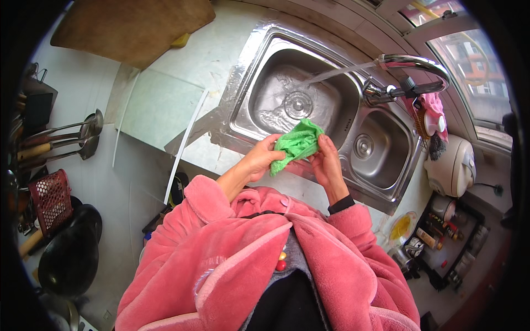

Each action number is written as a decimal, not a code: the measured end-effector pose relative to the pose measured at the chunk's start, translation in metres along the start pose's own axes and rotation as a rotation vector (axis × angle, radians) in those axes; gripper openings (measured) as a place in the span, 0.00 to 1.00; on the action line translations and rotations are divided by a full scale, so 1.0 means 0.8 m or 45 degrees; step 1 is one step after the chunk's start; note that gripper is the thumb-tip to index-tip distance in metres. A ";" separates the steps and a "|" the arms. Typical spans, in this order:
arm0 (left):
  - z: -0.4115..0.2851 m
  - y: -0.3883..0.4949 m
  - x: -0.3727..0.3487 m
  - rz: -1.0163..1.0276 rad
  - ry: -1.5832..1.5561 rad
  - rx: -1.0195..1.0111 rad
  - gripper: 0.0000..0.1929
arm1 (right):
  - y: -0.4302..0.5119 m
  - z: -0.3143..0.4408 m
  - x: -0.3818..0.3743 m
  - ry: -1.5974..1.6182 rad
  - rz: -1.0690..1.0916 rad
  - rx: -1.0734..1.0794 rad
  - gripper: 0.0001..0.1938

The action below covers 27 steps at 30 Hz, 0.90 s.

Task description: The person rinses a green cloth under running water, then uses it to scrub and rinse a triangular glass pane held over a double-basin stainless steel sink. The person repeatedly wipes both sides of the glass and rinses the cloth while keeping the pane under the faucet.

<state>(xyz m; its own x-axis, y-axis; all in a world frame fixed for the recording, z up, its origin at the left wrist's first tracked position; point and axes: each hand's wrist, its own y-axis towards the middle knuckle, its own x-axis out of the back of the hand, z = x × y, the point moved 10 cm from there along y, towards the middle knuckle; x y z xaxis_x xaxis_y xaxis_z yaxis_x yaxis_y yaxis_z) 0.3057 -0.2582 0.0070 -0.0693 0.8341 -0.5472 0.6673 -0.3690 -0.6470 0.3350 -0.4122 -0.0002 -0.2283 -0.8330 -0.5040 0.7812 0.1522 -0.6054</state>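
A crumpled green cloth (299, 142) is held between both hands above the front rim of a stainless steel double sink (244, 120). My left hand (265, 157) grips the cloth's left side, with the thumb across it. At the cloth's right edge, my right hand (326, 159) pinches it with thumb and fingers; some of those fingertips are hidden. Water streams from a curved chrome faucet (414, 62) into the larger basin, around its drain strainer (298, 105). The smaller basin (381, 153) lies to the right.
A wooden board (136, 29) lies at the upper left, near a glass panel (161, 107). Ladles (89, 128) and a black wok (70, 256) are at the far left. On the right are a white rice cooker (449, 165), a bowl (401, 229) and a black tray (445, 248) with jars.
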 end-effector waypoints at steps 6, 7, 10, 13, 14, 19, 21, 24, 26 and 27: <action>0.013 0.007 0.010 -0.107 0.034 0.128 0.18 | 0.012 0.002 0.036 0.063 -0.189 0.005 0.19; 0.015 0.008 0.010 -0.113 0.025 0.158 0.16 | 0.013 0.005 0.033 0.108 -0.148 -0.003 0.19; 0.010 0.017 0.009 -0.092 0.070 0.160 0.13 | 0.015 0.021 0.029 0.051 -0.101 -0.015 0.23; -0.019 0.021 0.015 -0.166 0.090 -0.060 0.13 | 0.017 0.048 0.030 -0.096 -0.083 0.078 0.23; -0.027 0.022 0.009 -0.105 0.065 -0.092 0.15 | 0.020 0.053 0.033 -0.074 -0.086 0.060 0.22; -0.052 0.026 0.011 -0.233 0.151 -0.106 0.21 | 0.061 0.083 0.050 -0.335 -0.007 0.160 0.19; -0.064 0.022 0.020 -0.349 0.295 -0.160 0.23 | 0.090 0.066 0.066 -0.537 -0.017 0.063 0.19; -0.057 0.012 0.025 -0.262 0.253 -0.122 0.25 | 0.121 0.038 0.084 -1.450 0.014 -0.081 0.17; -0.044 0.001 0.032 -0.215 0.202 -0.092 0.24 | 0.135 0.029 0.087 -1.317 0.006 -0.141 0.17; -0.036 -0.005 0.035 -0.200 0.170 -0.078 0.23 | 0.140 0.024 0.087 -1.119 0.011 -0.223 0.17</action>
<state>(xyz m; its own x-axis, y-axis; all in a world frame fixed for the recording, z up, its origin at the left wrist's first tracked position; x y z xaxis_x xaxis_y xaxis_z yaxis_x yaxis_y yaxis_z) 0.3221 -0.2214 0.0094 -0.0801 0.9278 -0.3645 0.7002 -0.2078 -0.6830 0.4180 -0.4637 -0.0915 0.3606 -0.9272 0.1013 0.6644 0.1791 -0.7256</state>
